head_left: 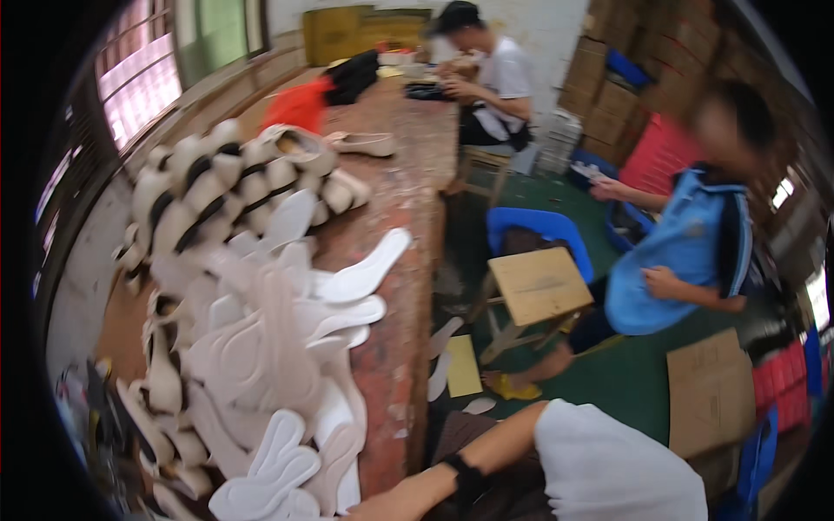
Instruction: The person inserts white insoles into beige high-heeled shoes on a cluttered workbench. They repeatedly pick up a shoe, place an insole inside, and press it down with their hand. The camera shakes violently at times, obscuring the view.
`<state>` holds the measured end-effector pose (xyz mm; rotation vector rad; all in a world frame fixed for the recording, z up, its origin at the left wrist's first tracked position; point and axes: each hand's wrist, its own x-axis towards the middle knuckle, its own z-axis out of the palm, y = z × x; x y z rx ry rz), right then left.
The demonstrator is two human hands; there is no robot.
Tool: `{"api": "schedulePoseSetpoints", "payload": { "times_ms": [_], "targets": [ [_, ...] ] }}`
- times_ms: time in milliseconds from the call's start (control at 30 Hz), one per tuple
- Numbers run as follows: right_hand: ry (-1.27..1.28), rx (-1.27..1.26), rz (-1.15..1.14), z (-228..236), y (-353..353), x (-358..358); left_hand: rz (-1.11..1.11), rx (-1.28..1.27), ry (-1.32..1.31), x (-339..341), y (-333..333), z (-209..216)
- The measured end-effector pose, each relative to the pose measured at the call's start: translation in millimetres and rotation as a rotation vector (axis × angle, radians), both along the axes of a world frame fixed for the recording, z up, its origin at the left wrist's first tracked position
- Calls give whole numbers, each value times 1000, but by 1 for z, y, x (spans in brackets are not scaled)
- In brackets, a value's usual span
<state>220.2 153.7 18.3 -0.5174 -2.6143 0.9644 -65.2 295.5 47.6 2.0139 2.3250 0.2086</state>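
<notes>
My right hand is at the bottom edge, beside the near end of a heap of insoles. Its fingers are cut off by the frame, so whether they grip anything is hidden. A black band circles the wrist, and a white sleeve covers the upper arm. My left hand is out of view. The pale beige and white insoles lie loosely overlapped along the table; one white insole sticks out to the right. Behind and left of them are piled beige shoes with dark bands. The picture is somewhat blurred.
The worn reddish table runs away from me. Farther along it lie a beige flat shoe and orange cloth. To the right stand a wooden stool, a person in blue and cardboard. Another person sits at the far end.
</notes>
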Motion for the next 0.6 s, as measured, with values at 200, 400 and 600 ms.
{"api": "schedulePoseSetpoints", "payload": {
  "times_ms": [200, 400, 600],
  "targets": [
    [-124, 184, -109, -107, 27, -34, -109, 163, -252, 5, -4, 9],
    [52, 30, -245, 1, 110, -25, -195, 419, -542, 14, -68, 79],
    [388, -467, -357, 65, 141, 35, -605, 380, -711, 48, -216, 96]
  ]
}}
